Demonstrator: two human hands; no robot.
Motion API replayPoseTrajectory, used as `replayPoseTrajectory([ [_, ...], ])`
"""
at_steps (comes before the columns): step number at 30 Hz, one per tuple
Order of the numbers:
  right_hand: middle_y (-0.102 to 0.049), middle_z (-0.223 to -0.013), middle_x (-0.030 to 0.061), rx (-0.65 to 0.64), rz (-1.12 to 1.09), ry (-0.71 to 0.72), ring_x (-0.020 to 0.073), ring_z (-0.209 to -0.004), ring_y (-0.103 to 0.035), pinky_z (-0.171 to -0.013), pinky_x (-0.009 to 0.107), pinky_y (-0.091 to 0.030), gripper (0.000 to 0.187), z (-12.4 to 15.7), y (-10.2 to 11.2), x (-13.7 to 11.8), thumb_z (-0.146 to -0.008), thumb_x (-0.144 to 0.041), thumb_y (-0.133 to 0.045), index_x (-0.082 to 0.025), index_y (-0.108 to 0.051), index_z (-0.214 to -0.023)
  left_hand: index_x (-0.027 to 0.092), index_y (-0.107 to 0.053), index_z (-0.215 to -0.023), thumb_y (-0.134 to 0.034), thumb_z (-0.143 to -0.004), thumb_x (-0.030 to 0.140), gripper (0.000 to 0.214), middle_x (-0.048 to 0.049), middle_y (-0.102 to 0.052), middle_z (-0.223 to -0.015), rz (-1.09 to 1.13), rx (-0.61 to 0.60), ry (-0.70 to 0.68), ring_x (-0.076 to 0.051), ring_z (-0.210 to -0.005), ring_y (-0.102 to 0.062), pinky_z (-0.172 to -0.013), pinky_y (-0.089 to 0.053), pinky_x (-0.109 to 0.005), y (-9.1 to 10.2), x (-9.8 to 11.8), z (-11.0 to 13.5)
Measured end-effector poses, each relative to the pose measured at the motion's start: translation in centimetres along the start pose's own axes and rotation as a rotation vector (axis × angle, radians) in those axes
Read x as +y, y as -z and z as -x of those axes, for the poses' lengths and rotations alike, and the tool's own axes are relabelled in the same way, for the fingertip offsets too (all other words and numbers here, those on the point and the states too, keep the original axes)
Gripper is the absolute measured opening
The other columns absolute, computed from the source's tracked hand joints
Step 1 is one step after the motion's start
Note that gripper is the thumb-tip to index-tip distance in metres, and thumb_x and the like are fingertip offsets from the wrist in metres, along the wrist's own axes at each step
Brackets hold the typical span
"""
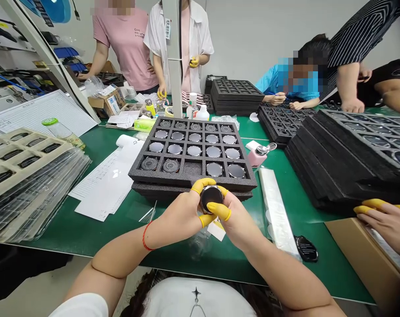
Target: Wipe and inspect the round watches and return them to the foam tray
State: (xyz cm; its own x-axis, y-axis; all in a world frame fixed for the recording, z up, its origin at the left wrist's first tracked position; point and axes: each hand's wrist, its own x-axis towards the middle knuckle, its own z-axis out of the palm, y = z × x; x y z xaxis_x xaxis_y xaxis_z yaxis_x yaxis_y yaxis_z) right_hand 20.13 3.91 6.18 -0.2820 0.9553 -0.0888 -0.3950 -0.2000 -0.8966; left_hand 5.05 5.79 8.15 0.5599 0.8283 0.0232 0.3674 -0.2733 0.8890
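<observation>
Between my two hands is a round watch case [212, 197] with a dark face turned up toward me. My left hand [182, 215] grips its left side, and my right hand [235, 215] holds its right side with the thumb lying across the face. Yellow finger cots cover several of my fingertips. Just beyond my hands sits a black foam tray [191, 181] with round watch cases in its compartments; one front-row compartment [192, 167] has no watch in it. Some watches in the tray look grey-faced, others dark with ring markings.
Stacked clear trays [54, 193] stand at the left, beside paper sheets [104, 189]. Right of the foam tray are a pink pump bottle [257, 156], a long white strip pack [279, 211] and tall black foam stacks [319, 163]. A co-worker's hand [385, 220] rests on a cardboard box [361, 251].
</observation>
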Motion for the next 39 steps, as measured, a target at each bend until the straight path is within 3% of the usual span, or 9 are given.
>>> replayPoseTrajectory([
  [6, -0.067, -0.083, -0.0006, 0.085, 0.023, 0.0, 0.0135, -0.077, -0.056, -0.074, 0.026, -0.046, 0.029, -0.4, 0.2, 0.1, -0.079, -0.048, -0.07, -0.021, -0.066, -0.089, 0.022, -0.039, -0.131, -0.065, -0.079, 0.019, 0.058, -0.0051, -0.069, -0.107, 0.091, -0.03, 0.004, -0.02, -0.087, -0.069, -0.075, -0.056, -0.03, -0.1, -0.1, -0.4],
  [9, -0.066, -0.076, -0.0004, 0.056, 0.118, 0.033, 0.0133, -0.073, -0.056, -0.071, 0.025, -0.046, 0.03, -0.6, 0.9, -0.5, -0.081, -0.049, -0.067, -0.02, -0.068, -0.08, 0.022, -0.04, -0.131, -0.068, -0.078, 0.019, 0.06, -0.0071, -0.067, -0.114, 0.145, -0.032, -0.006, -0.02, -0.091, -0.068, -0.077, -0.056, -0.031, 0.0, -0.1, -0.5],
  [14, -0.069, -0.08, 0.002, 0.053, 0.307, 0.098, 0.0155, -0.073, -0.061, -0.073, 0.029, -0.049, 0.026, -2.1, 2.1, -2.6, -0.08, -0.043, -0.066, -0.019, -0.066, -0.09, 0.02, -0.032, -0.145, -0.072, -0.078, 0.021, 0.078, -0.0074, -0.074, -0.096, 0.25, -0.103, -0.013, -0.019, -0.077, -0.072, -0.075, -0.058, -0.03, 3.0, 0.6, 0.8],
  [18, -0.068, -0.098, 0.0051, 0.274, 0.789, 0.321, 0.0174, -0.084, -0.064, -0.076, 0.03, -0.05, 0.036, -6.2, 2.0, -3.3, -0.087, -0.038, -0.052, -0.02, -0.053, -0.118, 0.02, -0.05, -0.136, -0.071, -0.082, 0.024, 0.058, -0.0045, -0.077, -0.076, 0.412, 0.185, -0.206, -0.021, -0.071, -0.075, -0.075, -0.061, -0.032, 7.1, 1.3, 4.1],
  [21, -0.067, -0.088, 0.0054, 0.293, 1.032, 0.309, 0.0195, -0.078, -0.062, -0.072, 0.033, -0.049, 0.03, -9.8, 1.6, -2.8, -0.085, -0.032, -0.054, -0.018, -0.057, -0.111, 0.023, -0.061, -0.125, -0.071, -0.082, 0.022, 0.043, 0.0012, -0.077, -0.067, 0.551, 0.483, -0.424, -0.019, -0.064, -0.075, -0.075, -0.064, -0.032, 9.4, 1.4, 6.8],
  [23, -0.065, -0.078, 0.004, 0.263, 1.152, 0.275, 0.0206, -0.072, -0.06, -0.07, 0.034, -0.047, 0.024, -11.6, 1.4, -2.5, -0.083, -0.028, -0.057, -0.019, -0.062, -0.104, 0.021, -0.065, -0.12, -0.074, -0.08, 0.022, 0.041, 0.0016, -0.077, -0.065, 0.556, 0.588, -0.499, -0.018, -0.059, -0.074, -0.07, -0.065, -0.032, 10.3, 1.5, 8.1],
  [28, -0.07, -0.083, 0.005, 0.138, 1.435, 0.222, 0.0223, -0.075, -0.062, -0.069, 0.034, -0.047, 0.02, -12.2, 0.8, -2.5, -0.085, -0.023, -0.057, -0.025, -0.069, -0.101, 0.023, -0.071, -0.109, -0.077, -0.076, 0.029, 0.034, 0.0052, -0.076, -0.061, 0.507, 0.717, -0.525, -0.017, -0.053, -0.071, -0.063, -0.066, -0.033, 11.7, 1.3, 10.0],
  [33, -0.059, -0.126, 0.0198, 0.199, 1.657, 0.311, 0.0392, -0.117, -0.048, -0.09, 0.053, -0.04, 0.025, -10.3, -1.4, -2.1, -0.086, -0.014, -0.053, -0.018, -0.075, -0.095, 0.025, -0.071, -0.111, -0.077, -0.074, 0.037, 0.039, 0.0048, -0.075, -0.061, 0.487, 0.808, -0.561, -0.02, -0.051, -0.069, -0.061, -0.065, -0.036, 13.0, 0.2, 10.7],
  [39, -0.052, -0.138, 0.0161, 0.175, 1.682, 0.408, 0.0361, -0.137, -0.028, -0.108, 0.054, -0.027, 0.026, -11.8, -4.3, -0.5, -0.092, -0.03, -0.054, -0.017, -0.076, -0.095, 0.023, -0.071, -0.111, -0.074, -0.079, 0.035, 0.034, 0.0016, -0.075, -0.061, 0.535, 0.701, -0.528, -0.018, -0.053, -0.069, -0.063, -0.063, -0.034, 13.5, 0.1, 11.0],
])
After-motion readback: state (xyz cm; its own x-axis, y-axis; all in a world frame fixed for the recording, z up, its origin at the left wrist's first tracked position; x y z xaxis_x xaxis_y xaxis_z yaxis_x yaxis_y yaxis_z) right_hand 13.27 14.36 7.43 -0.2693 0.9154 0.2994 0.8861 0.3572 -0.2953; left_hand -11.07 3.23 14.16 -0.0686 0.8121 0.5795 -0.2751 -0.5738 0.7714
